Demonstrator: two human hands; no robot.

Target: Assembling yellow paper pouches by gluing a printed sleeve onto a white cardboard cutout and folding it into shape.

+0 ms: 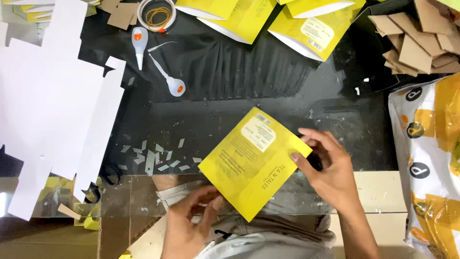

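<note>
Fingers point(306, 144) of my right hand point(330, 172) pinch yellow folded carton point(251, 163) | left hand point(189, 225) grips its near edge | glue bottles point(158, 62) far-left

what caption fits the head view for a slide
Both hands, right hand and left hand, hold a flat yellow box sleeve over a black table beside glue bottles.

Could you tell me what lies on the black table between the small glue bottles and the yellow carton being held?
In the head view, only bare black table separates the glue bottles from the yellow carton.
</note>
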